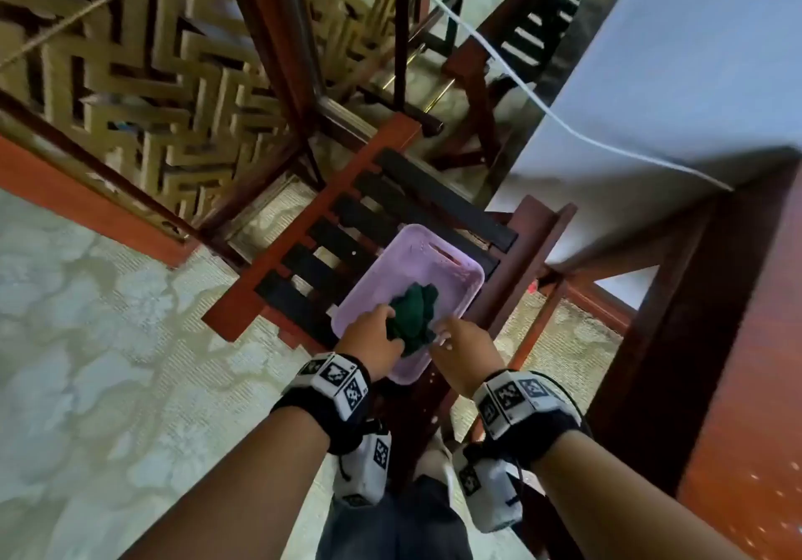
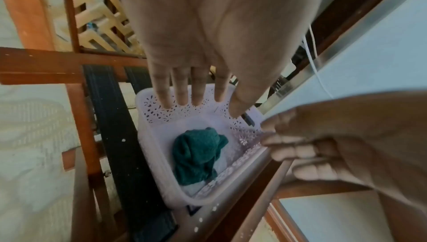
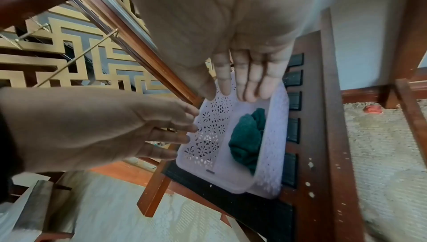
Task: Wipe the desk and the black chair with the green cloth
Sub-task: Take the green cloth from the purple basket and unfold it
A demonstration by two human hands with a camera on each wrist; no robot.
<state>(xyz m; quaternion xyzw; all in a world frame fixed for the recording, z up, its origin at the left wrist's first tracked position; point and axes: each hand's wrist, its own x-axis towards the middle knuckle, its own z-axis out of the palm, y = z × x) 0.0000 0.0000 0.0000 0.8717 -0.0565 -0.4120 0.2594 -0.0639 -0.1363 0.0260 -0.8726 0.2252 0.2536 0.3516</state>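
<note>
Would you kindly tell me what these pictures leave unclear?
- Head view: the left hand and right hand cover the green cloth's near edge.
- All views: the basket hides the chair seat beneath it.
- Head view: the desk runs off the right edge.

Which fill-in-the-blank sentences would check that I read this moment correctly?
1. The green cloth lies crumpled inside a lilac ____.
2. That container stands on the slatted seat of the black ____.
3. Of the left hand and the right hand, both reaching over it, ____ grips the cloth.
Missing words: basket; chair; neither.
</note>
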